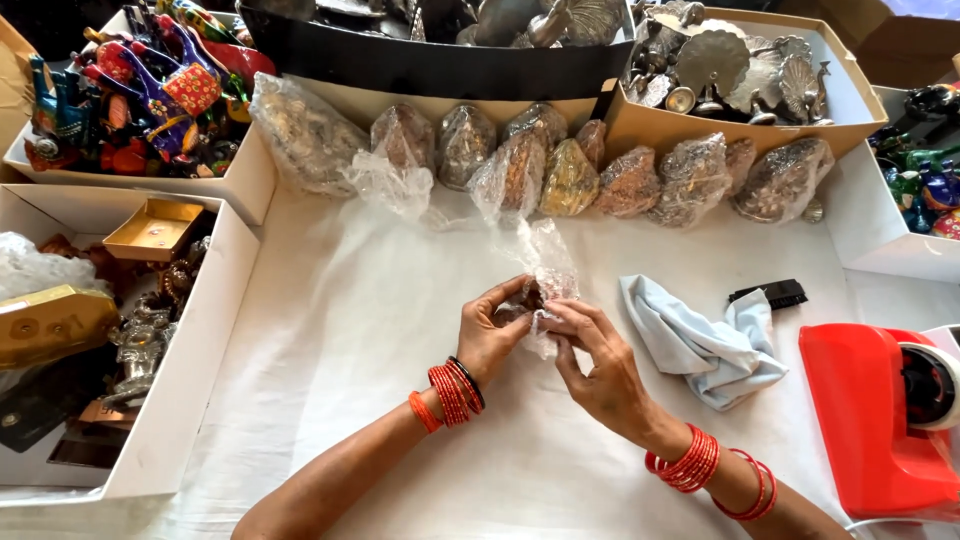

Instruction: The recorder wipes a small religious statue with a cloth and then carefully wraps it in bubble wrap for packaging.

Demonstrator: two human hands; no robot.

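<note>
My left hand (492,332) and my right hand (596,364) meet at the middle of the white cloth-covered table (350,330). Between their fingers is a small dark object in a clear plastic bag (545,270), whose loose top stands up above my fingers. Both hands pinch the bag; the object inside is mostly hidden. Red bangles sit on both wrists.
A row of plastic-wrapped metal figurines (570,175) lines the far side. A pale blue cloth (700,345) and a small black brush (770,294) lie to the right, beside a red tape dispenser (880,420). White boxes of brass items (130,300) and painted figures (150,90) stand at left.
</note>
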